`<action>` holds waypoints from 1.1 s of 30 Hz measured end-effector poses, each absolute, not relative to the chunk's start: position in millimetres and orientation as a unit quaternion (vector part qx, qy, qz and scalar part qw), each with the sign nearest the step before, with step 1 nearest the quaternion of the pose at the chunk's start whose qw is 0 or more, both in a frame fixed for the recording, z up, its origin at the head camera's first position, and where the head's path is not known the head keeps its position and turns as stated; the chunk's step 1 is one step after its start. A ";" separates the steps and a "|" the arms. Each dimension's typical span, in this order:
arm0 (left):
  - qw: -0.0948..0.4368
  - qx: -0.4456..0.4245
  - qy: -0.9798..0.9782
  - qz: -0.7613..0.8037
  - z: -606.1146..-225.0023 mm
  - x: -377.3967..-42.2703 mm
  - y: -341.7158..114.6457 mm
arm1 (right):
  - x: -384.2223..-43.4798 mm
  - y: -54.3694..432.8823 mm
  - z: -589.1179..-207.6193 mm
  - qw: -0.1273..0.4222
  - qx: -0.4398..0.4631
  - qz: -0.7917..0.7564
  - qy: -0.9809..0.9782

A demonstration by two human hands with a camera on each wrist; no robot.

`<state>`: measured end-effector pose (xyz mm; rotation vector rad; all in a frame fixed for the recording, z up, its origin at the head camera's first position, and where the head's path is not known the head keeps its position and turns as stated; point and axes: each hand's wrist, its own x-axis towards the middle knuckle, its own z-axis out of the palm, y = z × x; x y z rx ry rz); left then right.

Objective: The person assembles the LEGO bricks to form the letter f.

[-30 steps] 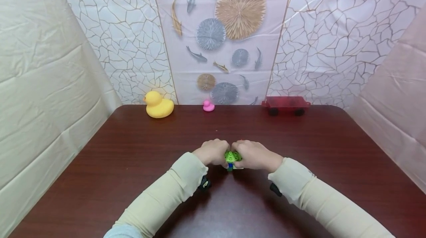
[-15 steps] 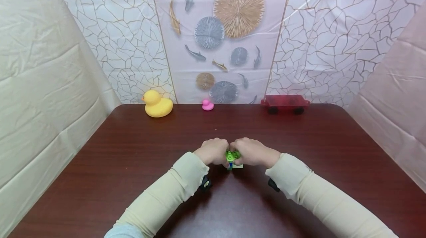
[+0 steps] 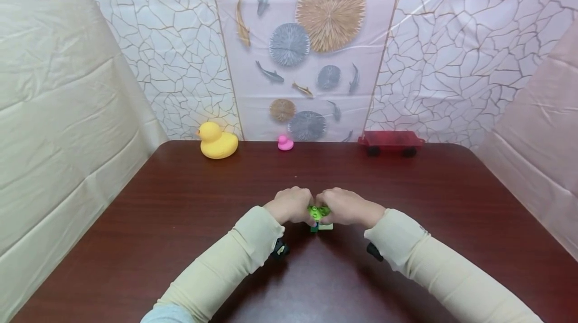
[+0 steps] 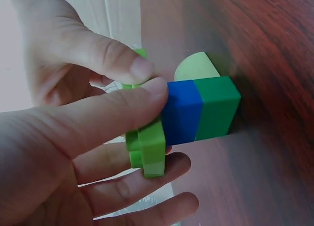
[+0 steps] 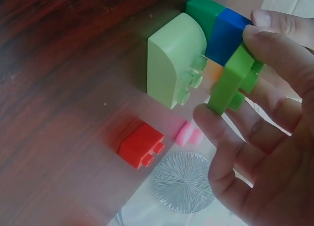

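My left hand (image 3: 292, 206) and right hand (image 3: 345, 206) meet at a small toy-brick stack in the middle of the table. Both grip the lime green brick (image 3: 317, 212) on top, thumbs side by side on its near side and fingers curled behind. Under it sits a blue brick (image 4: 182, 113), with a dark green brick (image 4: 217, 108) at the bottom. Beside the stack, a pale green round-cornered brick (image 5: 169, 59) stands with studs up. Past it a red brick (image 5: 141, 145) lies on the table; my right hand hides it in the head view.
Along the back edge of the brown table (image 3: 189, 202) stand a yellow duck (image 3: 219, 142), a pink duck (image 3: 285, 143) and a red toy wagon (image 3: 392, 142). Patterned cloth (image 3: 289, 82) hangs behind.
Both hands stay on the lime green brick with only slight shifts. Less of the blue brick shows beneath the thumbs in the head view. The head view itself has swayed a little.
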<state>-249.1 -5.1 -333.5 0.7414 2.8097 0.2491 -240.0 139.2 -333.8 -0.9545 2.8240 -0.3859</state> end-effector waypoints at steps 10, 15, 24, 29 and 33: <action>0.115 0.256 0.957 0.070 -333.2 -251.0 -3.2 | -244.5 143.0 -325.5 0.109 -0.309 -0.130 0.936; 0.114 0.258 0.957 0.064 -332.1 -250.8 -3.3 | -251.8 153.1 -320.4 0.071 -0.308 -0.114 0.942; 0.120 0.243 0.961 0.057 -331.9 -249.9 -2.9 | -266.9 163.8 -320.9 0.019 -0.280 -0.073 0.957; 0.126 0.240 0.961 0.060 -331.4 -250.1 -2.4 | -271.8 167.1 -328.6 -0.003 -0.287 -0.042 0.957; 0.131 0.239 0.960 0.060 -330.7 -249.6 -2.3 | -276.4 169.4 -336.5 0.005 -0.272 -0.031 0.962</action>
